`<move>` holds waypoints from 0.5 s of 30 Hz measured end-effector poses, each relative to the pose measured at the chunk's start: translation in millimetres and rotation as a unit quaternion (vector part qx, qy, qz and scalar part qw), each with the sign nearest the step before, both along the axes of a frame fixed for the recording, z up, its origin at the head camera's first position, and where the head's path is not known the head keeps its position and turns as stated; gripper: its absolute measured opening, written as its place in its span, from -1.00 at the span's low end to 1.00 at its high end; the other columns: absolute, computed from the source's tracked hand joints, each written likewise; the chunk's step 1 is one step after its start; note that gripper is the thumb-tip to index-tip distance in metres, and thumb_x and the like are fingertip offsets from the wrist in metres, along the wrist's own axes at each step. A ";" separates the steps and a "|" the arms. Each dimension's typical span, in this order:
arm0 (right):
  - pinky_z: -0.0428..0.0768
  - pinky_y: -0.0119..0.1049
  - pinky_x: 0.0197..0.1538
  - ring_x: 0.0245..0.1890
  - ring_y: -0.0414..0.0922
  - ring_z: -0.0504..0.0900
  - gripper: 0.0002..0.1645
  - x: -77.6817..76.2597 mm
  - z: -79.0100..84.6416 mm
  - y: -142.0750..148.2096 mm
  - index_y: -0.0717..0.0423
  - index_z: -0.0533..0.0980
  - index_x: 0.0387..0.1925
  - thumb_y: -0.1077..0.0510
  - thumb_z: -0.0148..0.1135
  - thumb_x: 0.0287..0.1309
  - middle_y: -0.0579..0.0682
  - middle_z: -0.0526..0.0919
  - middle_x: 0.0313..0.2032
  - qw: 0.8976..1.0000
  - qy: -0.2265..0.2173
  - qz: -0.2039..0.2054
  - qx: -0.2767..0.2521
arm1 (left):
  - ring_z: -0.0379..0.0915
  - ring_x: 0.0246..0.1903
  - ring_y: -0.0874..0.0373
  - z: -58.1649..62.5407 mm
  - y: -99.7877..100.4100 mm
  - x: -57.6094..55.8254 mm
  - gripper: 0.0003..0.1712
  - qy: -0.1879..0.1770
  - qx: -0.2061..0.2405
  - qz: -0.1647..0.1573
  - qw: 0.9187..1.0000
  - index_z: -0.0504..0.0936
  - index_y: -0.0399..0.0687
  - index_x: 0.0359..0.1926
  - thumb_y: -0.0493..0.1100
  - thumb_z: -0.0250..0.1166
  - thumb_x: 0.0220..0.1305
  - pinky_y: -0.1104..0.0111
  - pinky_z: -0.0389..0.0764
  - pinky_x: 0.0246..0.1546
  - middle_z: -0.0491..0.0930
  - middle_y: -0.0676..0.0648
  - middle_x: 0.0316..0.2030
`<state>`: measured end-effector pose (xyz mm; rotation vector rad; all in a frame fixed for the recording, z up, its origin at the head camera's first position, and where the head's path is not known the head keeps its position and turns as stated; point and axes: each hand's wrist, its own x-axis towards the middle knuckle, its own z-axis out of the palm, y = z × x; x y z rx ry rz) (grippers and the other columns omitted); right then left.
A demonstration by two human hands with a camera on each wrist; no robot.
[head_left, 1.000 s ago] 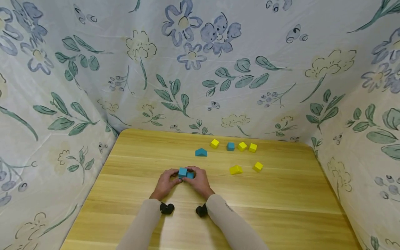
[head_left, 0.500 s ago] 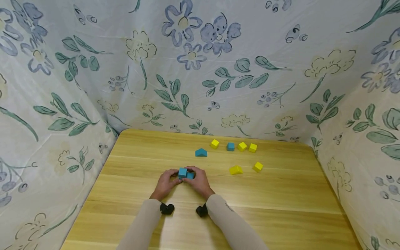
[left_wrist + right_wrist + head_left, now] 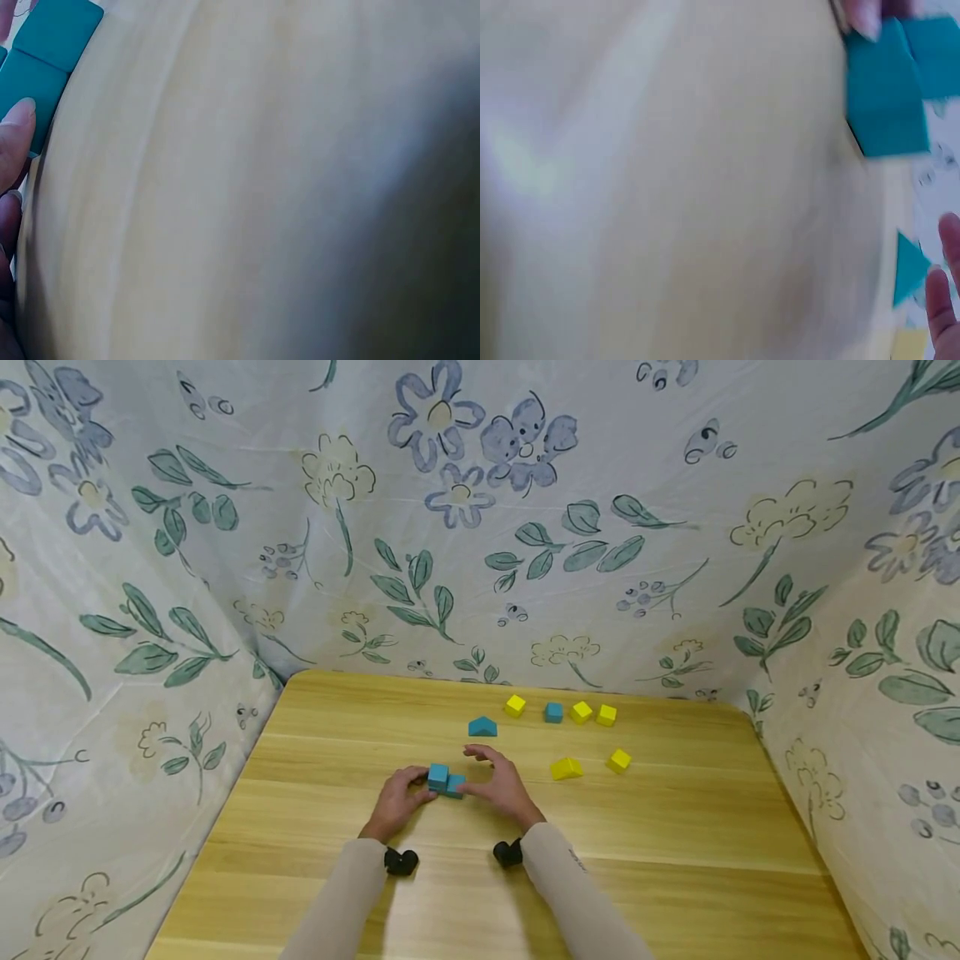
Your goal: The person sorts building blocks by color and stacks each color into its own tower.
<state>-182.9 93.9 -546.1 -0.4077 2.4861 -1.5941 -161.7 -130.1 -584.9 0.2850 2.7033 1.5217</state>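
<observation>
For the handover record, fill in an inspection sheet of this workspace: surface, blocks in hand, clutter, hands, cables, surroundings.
Surface: wood-grain table.
Blocks in hand: blue blocks, one sitting higher than its neighbour.
Clutter: blue triangular block, loose blue cube, yellow triangular block and four yellow cubes, all apart from the held group.
Hands: left hand holds the blue blocks; right hand, beside them, has its fingers spread, contact unclear.
Cables: nothing seen.
Surroundings: floral cloth behind the table and along both sides.
</observation>
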 end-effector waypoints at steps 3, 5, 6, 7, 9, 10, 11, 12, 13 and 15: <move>0.24 0.14 0.27 0.19 0.08 0.38 -0.22 -0.3 2.2 16.4 0.11 0.39 0.28 0.18 0.49 -0.01 0.01 0.53 0.16 1.000 0.005 -0.013 -0.008 | 0.45 -0.07 -0.04 -1.0 -0.6 -0.2 -0.53 0.001 0.003 -0.001 1.000 0.59 -0.27 0.06 -0.20 0.42 0.13 0.01 0.44 0.03 0.61 -0.11 -0.10; 0.26 0.15 0.24 0.18 0.09 0.39 -0.23 -0.5 2.9 28.4 0.12 0.39 0.28 0.24 0.47 0.00 0.02 0.53 0.16 1.000 0.012 -0.024 -0.010 | 0.45 -0.07 -0.04 -1.3 -0.7 -0.3 -0.53 -0.001 0.006 -0.002 1.000 0.59 -0.27 0.06 -0.20 0.42 0.13 0.02 0.45 0.03 0.61 -0.12 -0.10; 0.27 0.15 0.23 0.18 0.10 0.39 -0.24 -0.9 3.3 34.6 0.13 0.39 0.27 0.26 0.46 0.00 0.02 0.53 0.16 0.999 0.016 -0.029 -0.012 | 0.45 -0.07 -0.05 -1.3 -0.7 -0.4 -0.53 0.000 0.006 -0.004 1.000 0.59 -0.28 0.06 -0.21 0.42 0.13 0.01 0.45 0.02 0.60 -0.12 -0.10; 0.27 0.15 0.22 0.18 0.12 0.38 -0.25 -1.4 4.3 40.7 0.15 0.39 0.27 0.29 0.45 0.01 0.03 0.52 0.17 0.999 0.019 -0.037 -0.013 | 0.45 -0.07 -0.05 -1.2 -0.7 -0.5 -0.53 0.000 0.007 -0.006 1.000 0.58 -0.29 0.07 -0.21 0.42 0.13 0.01 0.45 0.02 0.60 -0.13 -0.09; 0.28 0.14 0.21 0.18 0.13 0.39 -0.30 -3.7 6.3 53.2 0.15 0.40 0.26 0.29 0.41 0.05 0.04 0.52 0.17 0.998 0.022 -0.060 -0.015 | 0.45 -0.06 -0.06 -0.8 -0.5 -1.1 -0.52 0.000 0.006 -0.008 1.000 0.57 -0.30 0.08 -0.21 0.42 0.14 0.01 0.45 0.03 0.60 -0.14 -0.09; 0.28 0.13 0.21 0.18 0.14 0.38 -0.33 -5.2 7.2 59.1 0.15 0.41 0.25 0.29 0.40 0.08 0.05 0.51 0.17 0.997 0.025 -0.071 -0.015 | 0.45 -0.06 -0.06 -0.9 -0.5 -1.0 -0.51 0.000 0.005 -0.008 1.000 0.57 -0.31 0.08 -0.21 0.42 0.14 0.01 0.45 0.03 0.60 -0.14 -0.08; 0.28 0.13 0.21 0.18 0.14 0.38 -0.35 -7.2 8.3 65.2 0.15 0.41 0.24 0.29 0.38 0.10 0.06 0.51 0.17 0.996 0.027 -0.083 -0.015 | 0.45 -0.06 -0.06 -1.3 -0.4 -1.1 -0.51 0.004 -0.001 -0.009 1.000 0.57 -0.31 0.08 -0.20 0.41 0.14 0.01 0.45 0.03 0.60 -0.14 -0.09; 0.27 0.14 0.21 0.19 0.16 0.38 -0.38 -9.5 9.9 71.0 0.15 0.42 0.24 0.29 0.36 0.12 0.08 0.51 0.18 0.995 0.030 -0.096 -0.017 | 0.45 -0.06 -0.06 -1.4 -0.2 -1.3 -0.51 0.004 -0.003 -0.008 1.000 0.57 -0.31 0.08 -0.20 0.42 0.14 0.01 0.45 0.03 0.60 -0.14 -0.09; 0.27 0.14 0.21 0.19 0.16 0.37 -0.40 -11.9 11.7 76.9 0.15 0.43 0.23 0.28 0.35 0.13 0.10 0.50 0.18 0.993 0.031 -0.109 -0.019 | 0.45 -0.06 -0.05 -1.3 0.0 -1.4 -0.51 0.002 -0.003 -0.006 1.000 0.57 -0.30 0.08 -0.20 0.42 0.14 0.02 0.45 0.04 0.61 -0.13 -0.09; 0.26 0.14 0.21 0.19 0.18 0.36 -0.42 -17.7 13.8 88.6 0.16 0.43 0.22 0.28 0.33 0.15 0.13 0.49 0.18 0.991 0.034 -0.131 -0.019 | 0.45 -0.07 -0.05 -1.5 0.6 -1.4 -0.52 0.005 -0.006 -0.003 1.000 0.58 -0.30 0.07 -0.21 0.42 0.13 0.02 0.45 0.03 0.61 -0.13 -0.10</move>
